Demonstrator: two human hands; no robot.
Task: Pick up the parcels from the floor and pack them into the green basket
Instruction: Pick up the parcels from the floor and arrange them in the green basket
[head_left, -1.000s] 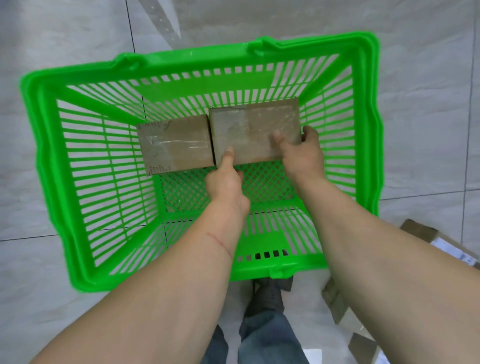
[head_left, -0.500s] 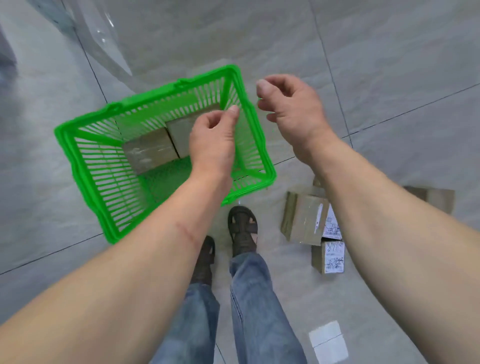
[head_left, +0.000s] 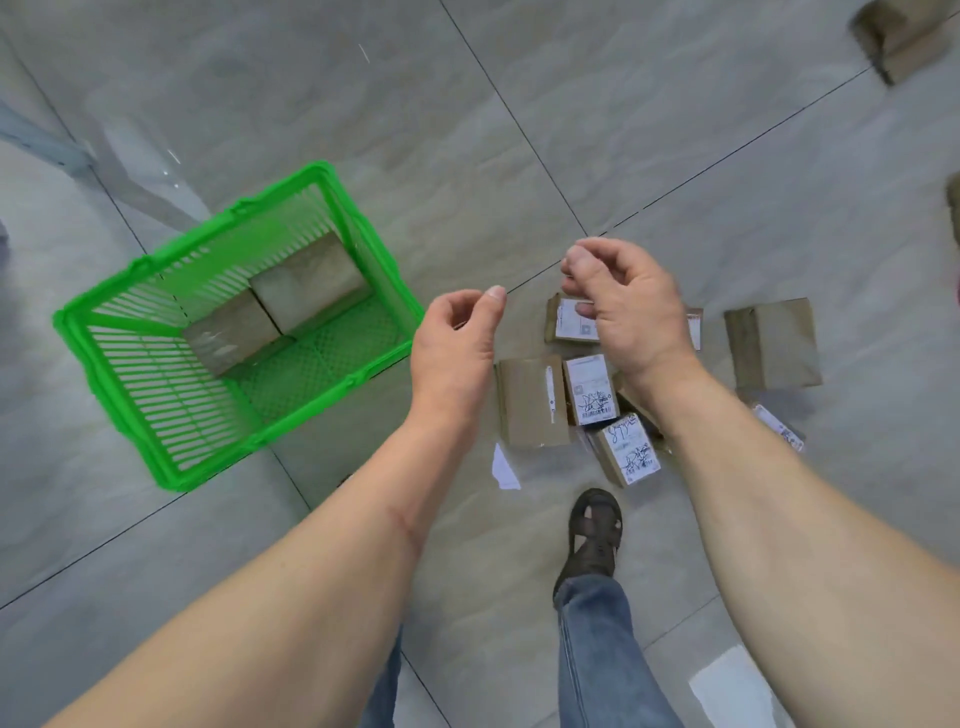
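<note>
Two bare forearms reach up from the bottom of the view, and neither grip holds anything: the left hand (head_left: 452, 353) hangs with fingers loosely curled, thumb tip up near one o'clock, and the right hand (head_left: 631, 306) is likewise loosely curled and empty above the scattered parcels. Nearest, a sandalled foot (head_left: 595, 535) and a jeans leg (head_left: 602, 654) stand on the grey tiled floor (head_left: 519, 156), with a scrap of white paper (head_left: 504, 470) at about ten o'clock from the foot. Just beyond lies a cluster of parcels: a small labelled parcel (head_left: 626, 452) tilted with its long axis toward eleven o'clock, a plain brown parcel (head_left: 530, 400) with its long axis running twelve to six, a labelled parcel (head_left: 589, 389) just beside it, another labelled parcel (head_left: 569, 322) partly hidden under the right hand, and a larger brown parcel (head_left: 771, 343) at three o'clock of the group. At nine o'clock from the hands, apart from the pile, the green basket (head_left: 156, 457) sits skewed on the floor, its long axis running from seven toward one o'clock. Inside it, two taped brown parcels (head_left: 306, 283) lie side by side, touching, against the far wall, in a row along eight to two o'clock. Farthest, another brown parcel (head_left: 901, 36) lies at the top right corner.
</note>
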